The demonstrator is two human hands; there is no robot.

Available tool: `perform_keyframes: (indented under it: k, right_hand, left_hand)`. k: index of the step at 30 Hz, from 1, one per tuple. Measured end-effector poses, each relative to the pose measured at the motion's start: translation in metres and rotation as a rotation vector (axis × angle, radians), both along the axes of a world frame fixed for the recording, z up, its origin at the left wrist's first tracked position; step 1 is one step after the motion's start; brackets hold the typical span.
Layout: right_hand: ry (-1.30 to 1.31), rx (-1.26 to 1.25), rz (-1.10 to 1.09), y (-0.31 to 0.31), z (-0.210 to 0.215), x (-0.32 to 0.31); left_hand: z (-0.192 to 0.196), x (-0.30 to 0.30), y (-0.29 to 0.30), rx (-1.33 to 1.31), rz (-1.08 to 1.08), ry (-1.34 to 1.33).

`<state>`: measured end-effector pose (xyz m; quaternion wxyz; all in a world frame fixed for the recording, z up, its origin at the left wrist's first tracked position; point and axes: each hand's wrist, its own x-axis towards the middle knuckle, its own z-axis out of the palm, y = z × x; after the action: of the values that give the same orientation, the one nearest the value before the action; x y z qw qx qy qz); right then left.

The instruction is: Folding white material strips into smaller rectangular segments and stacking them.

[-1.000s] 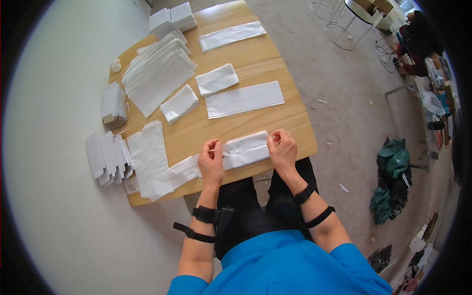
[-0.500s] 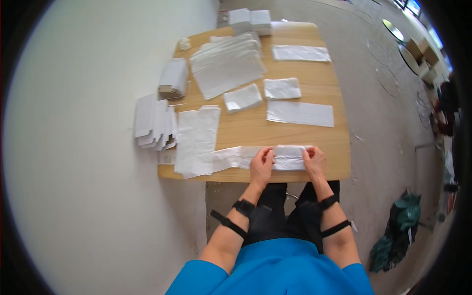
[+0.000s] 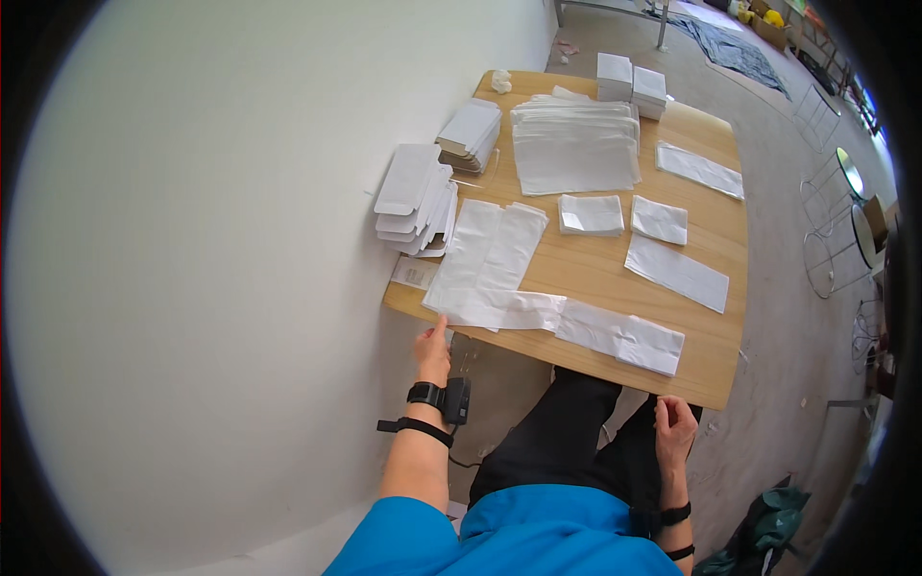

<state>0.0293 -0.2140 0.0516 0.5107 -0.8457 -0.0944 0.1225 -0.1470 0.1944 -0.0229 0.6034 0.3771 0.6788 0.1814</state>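
White strip is being left across the near tabletop, just freed by the right hand, fingers curled, seemingly empty, while handling is being shifted to its other end by the left hand, whose grip cannot be told.

Strip along near edge of table, sheet pile toward far side, boxes at left

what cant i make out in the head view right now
All in the head view:
Right hand: whether it holds anything, hidden by curled fingers.
Left hand: fingertip contact with the white sheets, too small to tell.
Green bag: lower end, cut off by the bottom edge.
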Motion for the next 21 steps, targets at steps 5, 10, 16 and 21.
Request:
perform_keyframes:
  k: [5, 10, 16, 21]
  right_hand:
    - [0.035, 0.003, 0.007, -0.011, 0.001, -0.016]
    - [0.048, -0.016, 0.057, -0.015, -0.003, -0.026]
    - [0.034, 0.013, 0.147, -0.001, 0.001, -0.036]
    - [-0.044, 0.020, 0.210, 0.018, 0.011, -0.036]
  left_hand:
    - [-0.016, 0.006, 0.001, 0.593, -0.040, 0.428]
    - [-0.027, 0.003, 0.006, 0.632, -0.118, 0.472]
    - [-0.040, -0.005, 0.012, 0.560, -0.160, 0.290]
    - [-0.003, 0.021, -0.015, 0.817, -0.071, 0.110]
